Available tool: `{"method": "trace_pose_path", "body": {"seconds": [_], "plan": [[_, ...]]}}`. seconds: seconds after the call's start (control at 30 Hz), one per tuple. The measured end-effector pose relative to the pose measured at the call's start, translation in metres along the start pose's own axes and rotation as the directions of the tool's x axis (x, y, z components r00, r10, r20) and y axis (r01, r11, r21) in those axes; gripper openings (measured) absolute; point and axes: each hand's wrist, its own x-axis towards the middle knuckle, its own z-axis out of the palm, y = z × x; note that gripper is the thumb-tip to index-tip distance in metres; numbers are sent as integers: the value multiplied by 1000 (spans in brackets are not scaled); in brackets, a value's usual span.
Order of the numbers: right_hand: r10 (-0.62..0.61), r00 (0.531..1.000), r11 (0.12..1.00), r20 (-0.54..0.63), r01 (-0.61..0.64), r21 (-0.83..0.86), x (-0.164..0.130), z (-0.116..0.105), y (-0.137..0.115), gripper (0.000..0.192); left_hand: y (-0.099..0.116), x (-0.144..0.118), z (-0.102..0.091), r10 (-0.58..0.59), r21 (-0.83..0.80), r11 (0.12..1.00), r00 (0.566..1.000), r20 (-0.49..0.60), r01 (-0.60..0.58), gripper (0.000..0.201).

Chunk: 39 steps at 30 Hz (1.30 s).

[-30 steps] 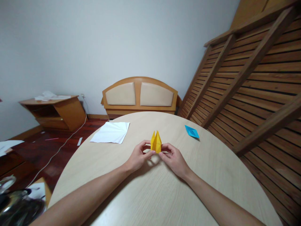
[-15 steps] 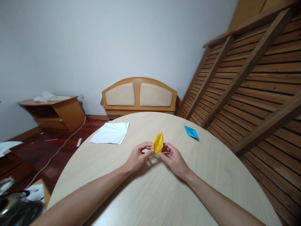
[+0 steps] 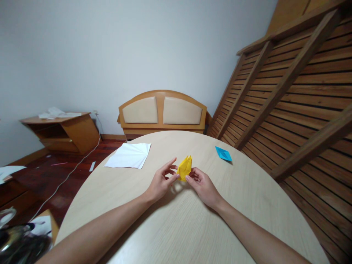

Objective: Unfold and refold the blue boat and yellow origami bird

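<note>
One folded yellow paper (image 3: 184,167) sits between the two hands, held just above the round table (image 3: 170,227) near its middle, its points tilted up and to the right. The left hand (image 3: 161,182) pinches its lower left edge with thumb and a bent finger, while the forefinger sticks out straight and free. The right hand (image 3: 202,185) grips the lower right edge with thumb and curled fingertips; both hands are closed only at the tips, the palms open toward each other.

On the table lie two more papers: one white sheet (image 3: 128,156), creased in a fan of lines, to the far left, and one small blue folded paper (image 3: 223,153) to the far right, both well apart from the hands.

Beyond the table stand one padded wooden headboard (image 3: 162,112) against the wall, one low wooden stand (image 3: 63,130) to the left with white papers on top, and one slatted wooden frame (image 3: 288,99) leaning on the right. One white cable (image 3: 73,169) runs across the dark floor.
</note>
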Motion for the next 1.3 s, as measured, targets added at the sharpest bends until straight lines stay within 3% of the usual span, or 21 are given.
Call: {"method": "trace_pose_path", "body": {"seconds": [0.2, 0.37, 0.6, 1.1, 1.3], "plan": [[5, 1000, 999, 3, -5, -51, 0, -1, 1, 25, 2, 1, 0, -38, 38, 999, 999, 18, 37, 37], [-6, 1000, 996, 17, 7, -91, -1, 0, 2, 22, 0, 2, 1, -43, 49, 998, 999, -13, 44, 29], [-4, 999, 991, 47, 11, -135, 1, -3, 4, 21, -3, 2, 0, -96, 34, 995, 994, 57, 94, 37], [25, 999, 994, 34, -21, -107, 3, -10, 6, 25, -4, 1, 0, -67, 150, 988, 989, 134, 47, 33], [21, 999, 993, 48, -15, -118, 2, -11, 0, 23, -3, 0, 0, -90, 131, 989, 986, 137, 72, 41]]}}
